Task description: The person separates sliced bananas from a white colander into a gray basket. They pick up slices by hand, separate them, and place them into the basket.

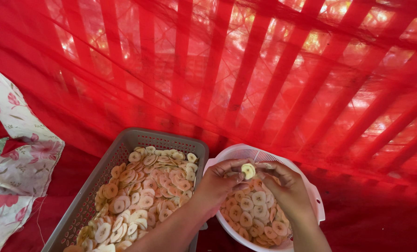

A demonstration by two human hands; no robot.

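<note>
Hands [218, 184] [288, 186] around pale round slice [248, 171]

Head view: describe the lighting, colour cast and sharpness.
Head view: backlit through the red net, with bright glare patches along the top right; a red cast tints everything; the slice held by the left hand and right hand is fairly sharp.

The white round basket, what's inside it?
The white round basket holds pale round fruit slices. Both hands, left hand and right hand, pinch one slice above it. Their arms cover part of the pile, and the basket's bottom is hidden under slices.
</note>
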